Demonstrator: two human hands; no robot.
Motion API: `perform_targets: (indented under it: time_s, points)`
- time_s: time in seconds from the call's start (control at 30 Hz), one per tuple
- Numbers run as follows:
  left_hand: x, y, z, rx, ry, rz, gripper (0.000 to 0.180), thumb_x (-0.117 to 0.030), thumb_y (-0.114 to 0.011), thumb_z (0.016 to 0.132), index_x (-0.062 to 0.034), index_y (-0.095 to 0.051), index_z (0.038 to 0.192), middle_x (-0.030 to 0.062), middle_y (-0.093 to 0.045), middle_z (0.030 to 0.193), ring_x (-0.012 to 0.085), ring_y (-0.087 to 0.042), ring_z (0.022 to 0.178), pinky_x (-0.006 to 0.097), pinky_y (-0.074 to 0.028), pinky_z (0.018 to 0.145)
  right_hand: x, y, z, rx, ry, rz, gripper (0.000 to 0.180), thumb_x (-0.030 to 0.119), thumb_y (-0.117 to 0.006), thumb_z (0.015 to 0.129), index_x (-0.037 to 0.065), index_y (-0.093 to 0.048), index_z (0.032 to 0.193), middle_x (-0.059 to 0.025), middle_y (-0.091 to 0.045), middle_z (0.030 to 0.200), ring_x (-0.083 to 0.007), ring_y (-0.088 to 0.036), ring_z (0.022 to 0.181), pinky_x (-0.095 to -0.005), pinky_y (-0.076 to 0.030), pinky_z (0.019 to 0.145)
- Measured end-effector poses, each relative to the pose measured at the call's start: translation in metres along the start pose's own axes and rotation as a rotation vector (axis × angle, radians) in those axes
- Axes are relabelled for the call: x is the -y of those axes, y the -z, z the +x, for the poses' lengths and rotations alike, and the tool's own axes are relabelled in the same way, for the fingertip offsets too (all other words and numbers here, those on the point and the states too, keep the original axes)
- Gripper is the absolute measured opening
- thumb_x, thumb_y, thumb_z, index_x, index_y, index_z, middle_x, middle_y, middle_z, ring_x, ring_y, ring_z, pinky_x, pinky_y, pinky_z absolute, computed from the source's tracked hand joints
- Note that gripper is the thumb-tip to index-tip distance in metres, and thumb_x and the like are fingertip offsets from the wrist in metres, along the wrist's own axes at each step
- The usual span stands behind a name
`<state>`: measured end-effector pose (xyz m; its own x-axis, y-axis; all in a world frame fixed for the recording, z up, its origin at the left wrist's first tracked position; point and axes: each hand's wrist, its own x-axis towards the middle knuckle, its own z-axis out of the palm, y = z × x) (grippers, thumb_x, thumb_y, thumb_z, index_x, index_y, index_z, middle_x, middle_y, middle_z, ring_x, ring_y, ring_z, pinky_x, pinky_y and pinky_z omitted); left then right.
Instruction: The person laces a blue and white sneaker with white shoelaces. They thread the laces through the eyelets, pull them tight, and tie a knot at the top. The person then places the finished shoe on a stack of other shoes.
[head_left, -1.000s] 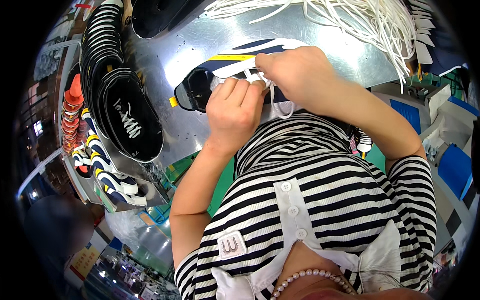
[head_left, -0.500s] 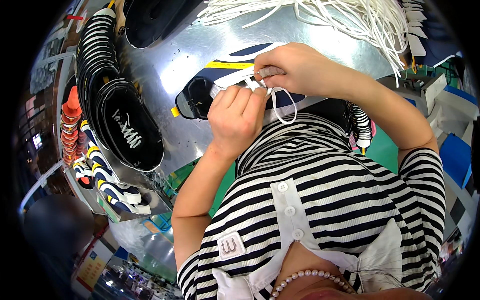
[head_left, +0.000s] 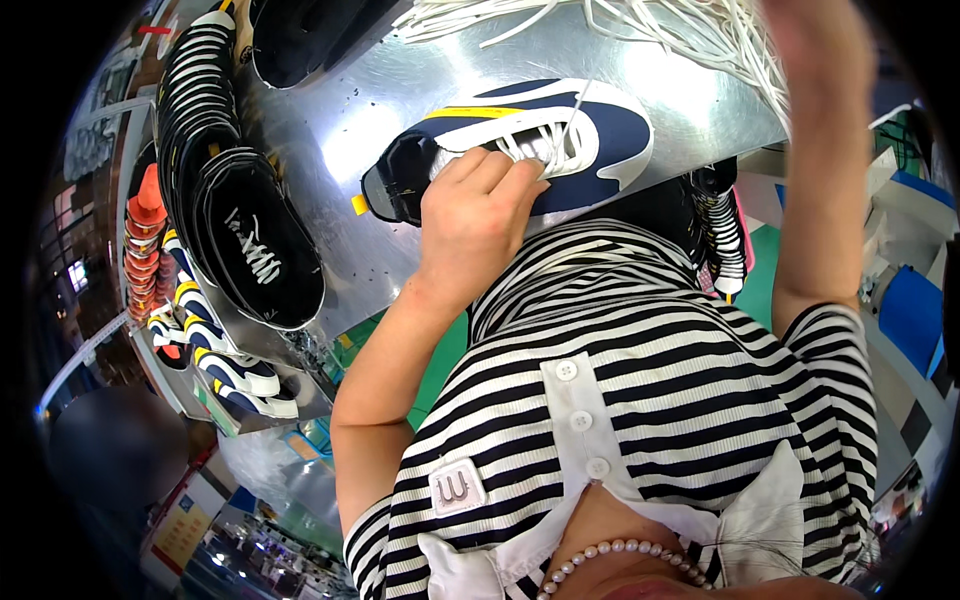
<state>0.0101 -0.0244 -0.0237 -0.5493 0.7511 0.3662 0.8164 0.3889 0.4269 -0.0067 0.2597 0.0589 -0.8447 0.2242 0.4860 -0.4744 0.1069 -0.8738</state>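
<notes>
A navy, white and yellow sneaker (head_left: 622, 135) lies on its sole across the metal table, its toe to the right and its dark heel opening to the left. My left hand (head_left: 478, 215) is closed on the near edge of its lacing, thumb and fingers pressed against the tongue area. White shoelace (head_left: 568, 148) crosses the front eyelets, and one thin strand rises from it toward the top. Far off to the upper right, my right hand (head_left: 815, 40) is raised and smeared by motion; its fingers are cut off by the frame, so any hold on the lace is hidden.
Bundled loose white laces (head_left: 690, 30) cover the table's far right. Black shoe uppers (head_left: 262, 235) stand nested in a long row on the left, beside more navy-and-white shoes (head_left: 235, 370) and orange ones (head_left: 147, 230) lower down. A dark shoe (head_left: 310, 40) sits at the back.
My right hand has left the shoe and swung up and to the right. The lace loop beside the shoe is gone. My left hand stays at the lacing, and the toe now shows.
</notes>
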Motion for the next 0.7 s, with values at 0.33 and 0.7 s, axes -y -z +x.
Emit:
perform_targets:
  time_s: [0.33,0.7]
  points:
    - [0.004,0.028,0.003,0.11,0.737,-0.419,0.065,-0.033,-0.061,0.096,0.0021,-0.031,0.142,0.024,-0.069,0.094,0.0385,-0.068,0.089,0.041,-0.052,0.077,-0.059,-0.078,-0.085,0.386,-0.631,0.167,0.017,0.011,-0.069,0.089,0.001,-0.068,0.103,-0.001,-0.067,0.094,-0.0071,-0.062,0.09,-0.0226,-0.049,0.084]
    - [0.016,-0.008,-0.003,-0.182,0.644,-0.228,0.04,-0.018,-0.08,0.081,0.0025,-0.063,0.111,0.0095,-0.07,0.099,0.0128,-0.063,0.09,0.026,-0.049,0.083,-0.069,-0.098,-0.097,0.331,-0.432,-0.219,0.024,0.021,-0.07,0.087,0.006,-0.067,0.105,-0.006,-0.071,0.082,-0.015,-0.066,0.071,-0.0288,-0.051,0.065]
